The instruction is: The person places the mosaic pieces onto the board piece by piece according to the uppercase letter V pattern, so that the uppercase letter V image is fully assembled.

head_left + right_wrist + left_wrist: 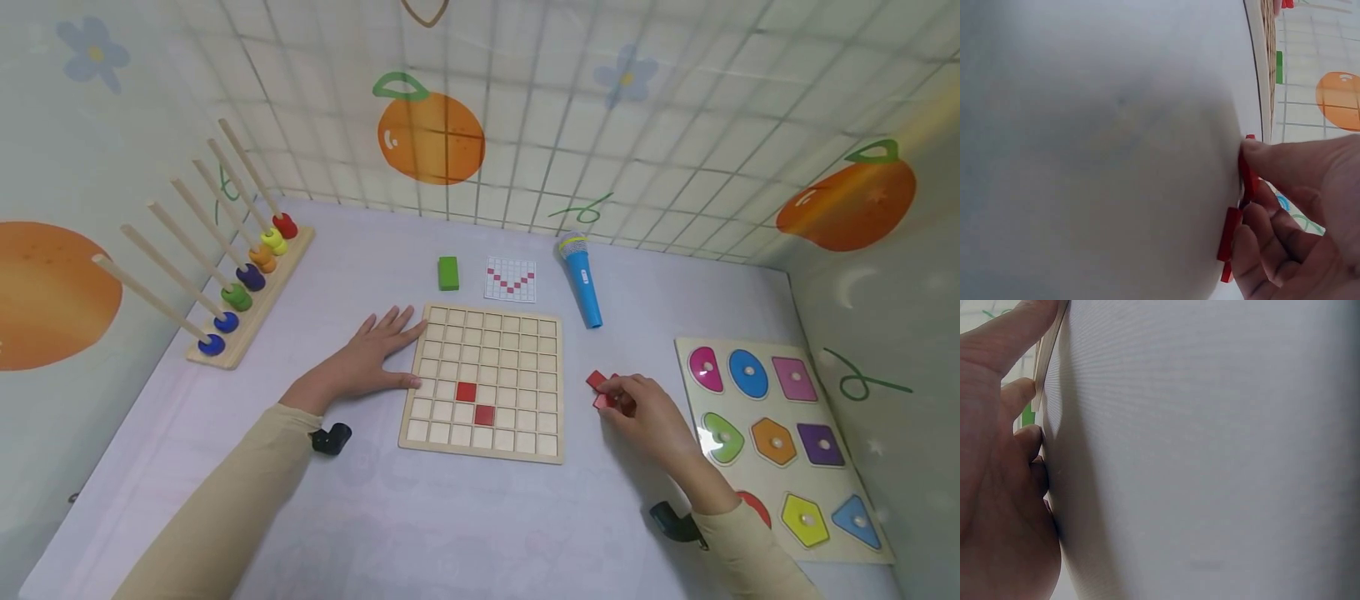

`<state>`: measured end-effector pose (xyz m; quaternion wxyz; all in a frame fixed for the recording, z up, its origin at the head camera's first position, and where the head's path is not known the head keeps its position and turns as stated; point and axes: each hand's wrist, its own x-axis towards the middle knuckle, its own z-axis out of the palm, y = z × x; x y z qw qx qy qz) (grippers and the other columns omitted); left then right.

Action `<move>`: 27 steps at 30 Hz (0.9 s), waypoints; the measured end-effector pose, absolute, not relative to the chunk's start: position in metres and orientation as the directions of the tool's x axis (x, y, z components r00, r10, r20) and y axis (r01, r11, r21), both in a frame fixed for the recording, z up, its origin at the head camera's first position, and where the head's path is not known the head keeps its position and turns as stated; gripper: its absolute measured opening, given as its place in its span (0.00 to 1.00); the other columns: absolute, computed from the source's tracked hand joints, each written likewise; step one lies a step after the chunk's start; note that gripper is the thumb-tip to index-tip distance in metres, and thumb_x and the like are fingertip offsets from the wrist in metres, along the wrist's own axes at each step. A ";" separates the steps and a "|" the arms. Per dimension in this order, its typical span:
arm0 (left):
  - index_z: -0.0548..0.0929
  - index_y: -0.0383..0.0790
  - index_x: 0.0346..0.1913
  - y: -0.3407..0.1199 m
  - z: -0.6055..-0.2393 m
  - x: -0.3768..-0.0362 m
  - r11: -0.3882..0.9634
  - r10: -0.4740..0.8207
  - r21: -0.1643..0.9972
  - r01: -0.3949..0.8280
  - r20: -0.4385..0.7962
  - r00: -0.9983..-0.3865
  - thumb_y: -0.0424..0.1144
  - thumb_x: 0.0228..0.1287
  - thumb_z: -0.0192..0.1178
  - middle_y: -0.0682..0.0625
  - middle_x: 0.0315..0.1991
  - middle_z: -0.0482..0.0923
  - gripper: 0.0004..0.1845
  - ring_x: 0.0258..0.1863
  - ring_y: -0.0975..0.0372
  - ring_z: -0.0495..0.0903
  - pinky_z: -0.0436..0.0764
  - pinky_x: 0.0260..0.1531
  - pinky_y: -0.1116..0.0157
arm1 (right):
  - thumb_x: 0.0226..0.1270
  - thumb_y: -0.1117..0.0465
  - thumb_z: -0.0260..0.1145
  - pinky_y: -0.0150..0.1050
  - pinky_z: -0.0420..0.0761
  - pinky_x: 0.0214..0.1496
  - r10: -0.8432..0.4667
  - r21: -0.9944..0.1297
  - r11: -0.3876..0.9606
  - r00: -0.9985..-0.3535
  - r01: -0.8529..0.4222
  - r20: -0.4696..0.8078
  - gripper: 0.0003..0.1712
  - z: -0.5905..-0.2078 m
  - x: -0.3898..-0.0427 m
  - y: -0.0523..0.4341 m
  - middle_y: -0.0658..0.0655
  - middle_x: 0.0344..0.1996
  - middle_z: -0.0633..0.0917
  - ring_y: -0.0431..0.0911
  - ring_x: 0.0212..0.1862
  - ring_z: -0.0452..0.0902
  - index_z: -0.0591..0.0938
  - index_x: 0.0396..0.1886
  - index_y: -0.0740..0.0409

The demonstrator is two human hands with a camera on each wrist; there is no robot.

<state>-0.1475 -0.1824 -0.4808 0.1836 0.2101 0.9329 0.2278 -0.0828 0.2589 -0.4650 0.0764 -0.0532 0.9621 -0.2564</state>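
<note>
We see the right hand [648, 408] pinching red tiles [600, 390] at centre right of the frame, just right of the grid board [483, 383]. Left hand [371, 358] lies spread, fingers touching the board's left edge. Our worry: the thin, flat squares could slip from the pinch on the smooth worktop [465, 525]. Board is pale wood with shallow square cells; two hold red tiles.

Red tiles [600, 387] lie by a pale wooden grid board [483, 382] (two squares red), near a blue microphone [582, 280].
</note>
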 end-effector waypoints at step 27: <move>0.51 0.54 0.82 -0.184 -0.487 -0.150 0.810 0.481 0.490 0.321 -0.243 -0.842 0.68 0.60 0.65 0.49 0.84 0.35 0.54 0.82 0.53 0.29 0.30 0.78 0.49 | 0.59 0.63 0.78 0.34 0.82 0.35 -0.201 -0.526 0.845 -0.970 -0.101 -0.135 0.19 -0.464 -0.083 0.262 0.53 0.37 0.84 0.48 0.37 0.76 0.83 0.49 0.48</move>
